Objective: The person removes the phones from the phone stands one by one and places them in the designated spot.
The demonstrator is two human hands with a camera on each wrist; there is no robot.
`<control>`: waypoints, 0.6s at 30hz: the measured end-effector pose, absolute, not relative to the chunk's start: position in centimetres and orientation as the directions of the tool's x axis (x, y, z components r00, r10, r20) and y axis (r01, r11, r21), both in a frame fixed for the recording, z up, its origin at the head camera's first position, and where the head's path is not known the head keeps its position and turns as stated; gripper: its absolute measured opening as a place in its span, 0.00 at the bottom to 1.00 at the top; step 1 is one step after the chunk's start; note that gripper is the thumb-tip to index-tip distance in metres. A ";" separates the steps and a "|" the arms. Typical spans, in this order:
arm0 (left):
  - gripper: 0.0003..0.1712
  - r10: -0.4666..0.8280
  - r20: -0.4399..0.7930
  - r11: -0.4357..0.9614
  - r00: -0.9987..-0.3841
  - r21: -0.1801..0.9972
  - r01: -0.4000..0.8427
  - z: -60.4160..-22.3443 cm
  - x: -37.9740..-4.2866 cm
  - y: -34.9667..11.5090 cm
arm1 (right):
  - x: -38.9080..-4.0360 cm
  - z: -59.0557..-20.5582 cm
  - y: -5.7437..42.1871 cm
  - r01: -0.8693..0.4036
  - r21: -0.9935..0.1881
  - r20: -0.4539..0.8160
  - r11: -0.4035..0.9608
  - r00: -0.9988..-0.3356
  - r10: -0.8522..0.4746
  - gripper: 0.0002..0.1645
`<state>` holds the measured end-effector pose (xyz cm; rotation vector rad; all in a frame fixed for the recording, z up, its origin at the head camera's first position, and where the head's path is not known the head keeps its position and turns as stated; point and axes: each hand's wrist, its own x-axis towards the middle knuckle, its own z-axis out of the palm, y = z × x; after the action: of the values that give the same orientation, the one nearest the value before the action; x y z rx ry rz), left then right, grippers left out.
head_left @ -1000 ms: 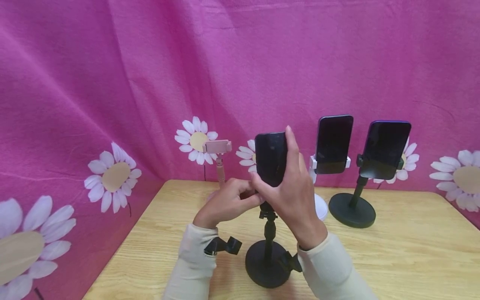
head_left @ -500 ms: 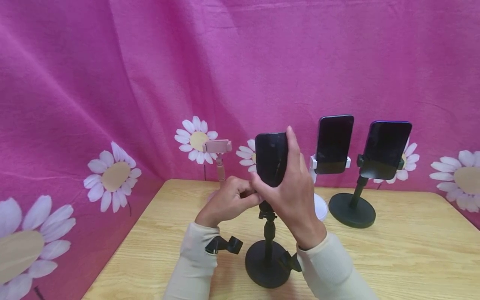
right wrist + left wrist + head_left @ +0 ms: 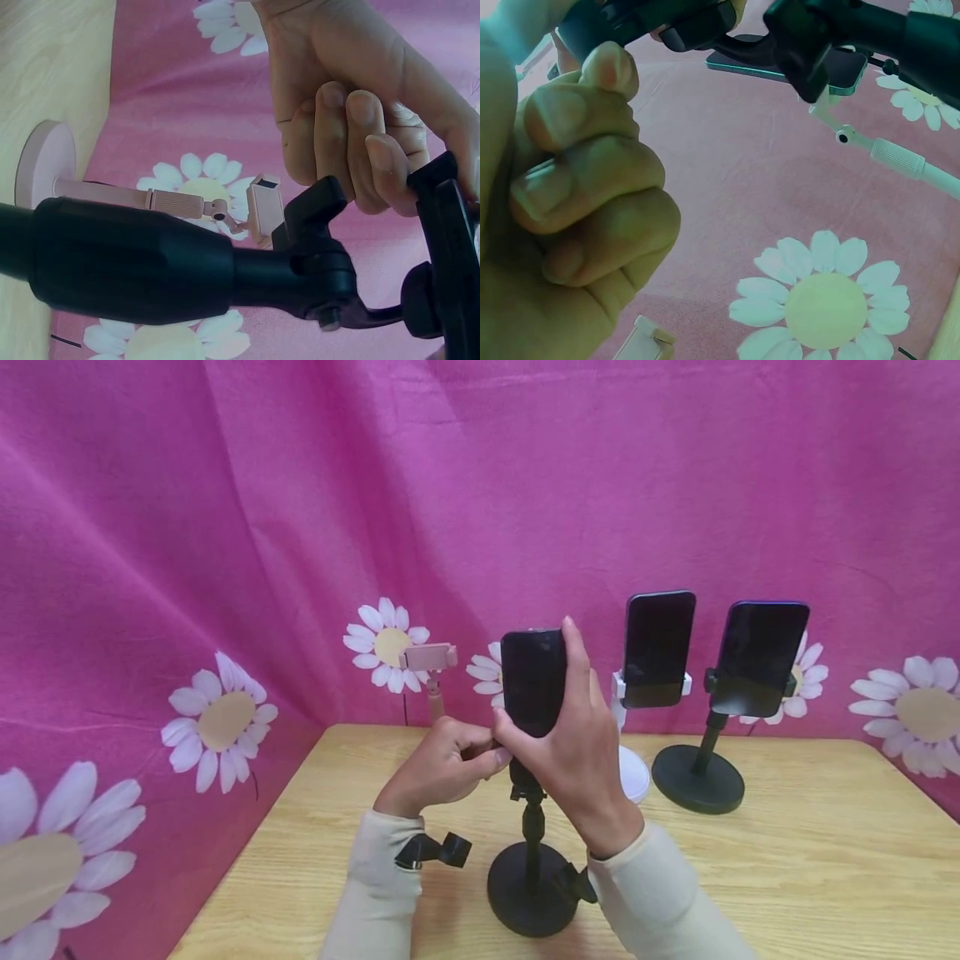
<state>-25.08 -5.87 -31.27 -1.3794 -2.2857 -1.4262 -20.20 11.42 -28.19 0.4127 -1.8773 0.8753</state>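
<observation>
A black phone (image 3: 534, 677) stands upright at the top of a black phone stand (image 3: 531, 902) with a round base. My right hand (image 3: 581, 747) grips the phone, index finger along its right edge and thumb across its lower front. From the left, my left hand (image 3: 442, 766) pinches the stand's clamp (image 3: 442, 240) by the phone's lower left edge. In the left wrist view, the other fingers of the left hand (image 3: 592, 187) are curled into the palm. The right wrist view shows the stand's neck (image 3: 135, 259) and swivel joint close up.
Behind to the right, a white stand (image 3: 633, 775) and another black stand (image 3: 697, 779) each carry a phone. A pink stand (image 3: 429, 657) with no phone is at the back left. A magenta flowered cloth (image 3: 480, 485) hangs behind the wooden table (image 3: 787, 860).
The head view has shifted a little, so everything sits slightly further left. Both hands stay at the phone and the clamp.
</observation>
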 end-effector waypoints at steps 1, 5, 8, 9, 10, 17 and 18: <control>0.15 0.632 0.516 0.144 -0.578 0.655 0.742 -31.3 -25.1 -5.9 | -20.2 -28.2 11.5 -0.621 -0.391 0.885 0.679 -0.457 0.092 0.63; 0.15 0.637 0.516 0.144 -0.573 0.650 0.746 -31.2 -25.0 -5.9 | -20.2 -28.3 11.5 -0.633 -0.392 0.887 0.667 -0.453 0.092 0.62; 0.15 0.645 0.507 0.141 -0.572 0.656 0.741 -31.2 -25.0 -6.0 | -20.2 -28.4 11.6 -0.640 -0.398 0.886 0.657 -0.455 0.092 0.62; 0.15 0.647 0.505 0.140 -0.572 0.659 0.739 -31.2 -25.0 -6.0 | -20.2 -28.4 11.6 -0.641 -0.400 0.884 0.655 -0.457 0.093 0.62; 0.15 0.650 0.502 0.136 -0.570 0.662 0.737 -31.2 -25.0 -6.0 | -20.2 -28.4 11.6 -0.644 -0.403 0.884 0.651 -0.458 0.095 0.62; 0.13 0.657 0.483 0.119 -0.579 0.692 0.712 -31.5 -25.1 -5.8 | -20.2 -28.5 12.0 -0.663 -0.440 0.870 0.606 -0.482 0.105 0.63; 0.13 0.658 0.478 0.119 -0.582 0.698 0.707 -31.6 -25.2 -5.8 | -20.1 -28.5 12.0 -0.666 -0.446 0.867 0.598 -0.487 0.104 0.63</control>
<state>-25.17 -5.76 -31.56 -1.4113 -2.3112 -1.4907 -20.14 12.04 -28.48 0.4527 -1.8603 0.9999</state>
